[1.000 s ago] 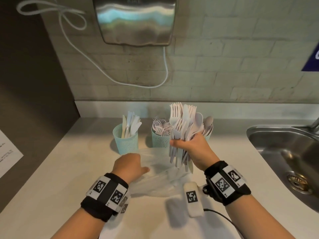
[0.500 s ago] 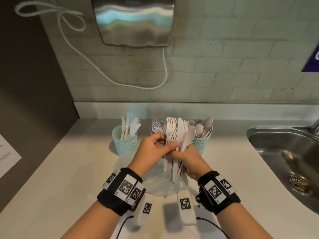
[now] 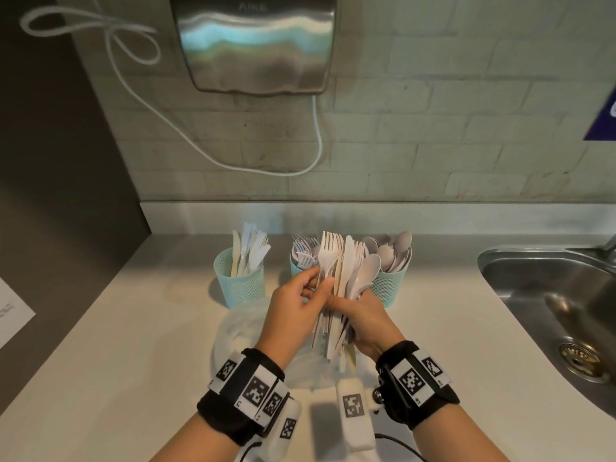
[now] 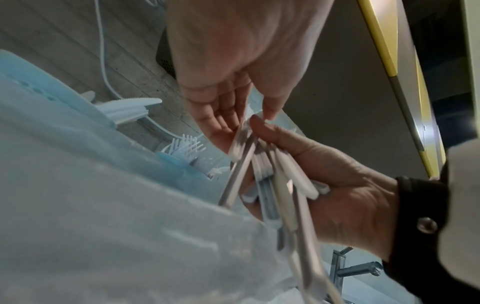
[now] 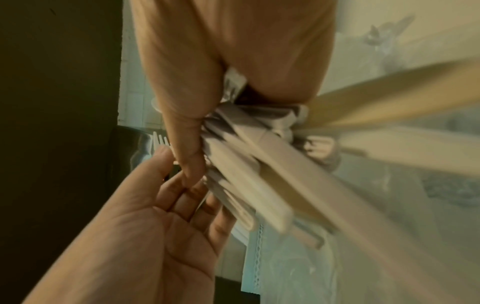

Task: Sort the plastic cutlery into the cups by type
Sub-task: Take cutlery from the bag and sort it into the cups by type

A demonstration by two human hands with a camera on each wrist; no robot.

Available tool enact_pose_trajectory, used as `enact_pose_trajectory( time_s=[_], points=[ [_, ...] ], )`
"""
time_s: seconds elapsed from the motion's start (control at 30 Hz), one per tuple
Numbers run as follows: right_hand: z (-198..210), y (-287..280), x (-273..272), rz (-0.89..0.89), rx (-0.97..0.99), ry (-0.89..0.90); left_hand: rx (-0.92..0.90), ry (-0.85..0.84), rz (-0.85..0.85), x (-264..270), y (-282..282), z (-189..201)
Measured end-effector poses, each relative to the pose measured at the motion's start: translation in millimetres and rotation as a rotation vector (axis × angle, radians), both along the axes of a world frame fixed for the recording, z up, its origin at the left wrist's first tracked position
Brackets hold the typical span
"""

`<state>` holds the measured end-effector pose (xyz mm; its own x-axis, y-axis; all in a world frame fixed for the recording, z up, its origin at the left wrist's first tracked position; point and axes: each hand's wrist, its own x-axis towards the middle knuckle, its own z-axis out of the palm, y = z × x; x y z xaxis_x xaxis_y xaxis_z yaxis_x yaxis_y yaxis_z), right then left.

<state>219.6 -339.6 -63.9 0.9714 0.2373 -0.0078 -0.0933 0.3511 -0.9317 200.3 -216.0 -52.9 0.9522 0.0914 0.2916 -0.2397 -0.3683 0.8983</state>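
Observation:
Three teal mesh cups stand in a row at the back of the counter: the left cup (image 3: 240, 285) holds knives, the middle cup (image 3: 297, 261) forks, the right cup (image 3: 391, 285) spoons. My right hand (image 3: 350, 301) grips an upright bundle of mixed white cutlery (image 3: 346, 271) in front of the middle and right cups. My left hand (image 3: 318, 278) pinches a fork (image 3: 328, 251) at the bundle's left side between thumb and fingers. The left wrist view shows that pinch (image 4: 254, 119) on a handle of the bundle (image 4: 272, 181). In the blurred right wrist view, handles (image 5: 259, 174) fan out below my thumb.
A crumpled clear plastic bag (image 3: 240, 331) lies on the counter under my hands. A steel sink (image 3: 533, 295) is set in at the right. A hand dryer (image 3: 256, 45) with a white cable hangs on the brick wall. A paper sheet (image 3: 10, 315) lies far left.
My right hand lowered the bundle from above the cups. My left hand left the plastic bag and rose to the bundle's fork side, where it stays.

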Motion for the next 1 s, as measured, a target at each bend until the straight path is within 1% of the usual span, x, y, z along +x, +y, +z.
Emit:
enact_pose_trajectory(
  time_s=[0.13,0.3,0.47,0.63,0.77,0.9,1.0],
  points=[
    [-1.8,2.2,-0.3,0.005,0.02,-0.001,0.023,-0.051,0.023,0.7,-0.4,-6.4],
    [-5.3,5.1,0.2,-0.006,0.022,0.014,-0.014,-0.053,0.097,4.1,2.1,-5.7],
    [-10.7,6.4,0.0,-0.055,-0.003,0.021,0.009,-0.038,0.077,6.5,2.3,-2.8],
    [-8.3,8.8,-0.9,-0.098,0.042,0.003,0.044,-0.065,0.089,8.2,2.9,-5.0],
    [-7.5,10.5,-0.3,-0.159,0.051,0.007,0.088,-0.123,0.102,8.7,5.6,-3.8],
    [-8.9,11.0,0.4,-0.204,0.07,0.011,0.052,-0.095,0.101,9.3,6.3,-4.2],
    [-7.8,10.6,1.0,-0.192,0.028,0.001,0.02,-0.081,0.123,8.8,5.0,-1.4]
  ],
)
